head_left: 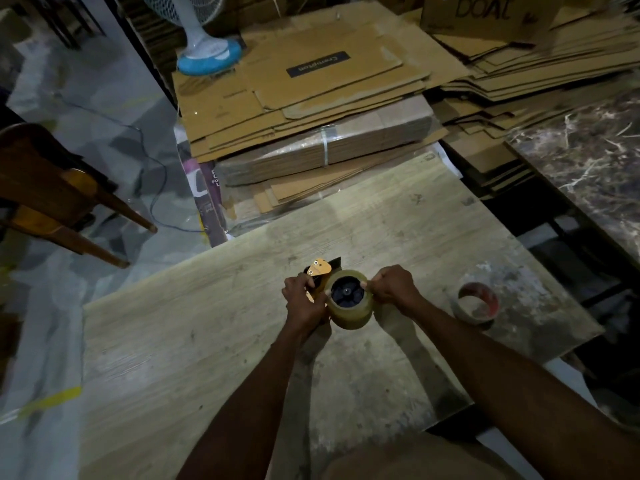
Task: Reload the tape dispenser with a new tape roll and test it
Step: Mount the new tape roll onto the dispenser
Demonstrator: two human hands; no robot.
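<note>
Left hand (304, 301) grips the orange tape dispenser (320, 268); right hand (394, 285) pinches its tape roll (349, 317).
The clear roll sits on the dispenser's black hub, mid-bench (207, 341); a used tape core (476, 304) lies on the bench to the right.

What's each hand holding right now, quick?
Left hand: grips the tape dispenser.
Right hand: pinches the edge of the tape roll seated on the dispenser.
</note>
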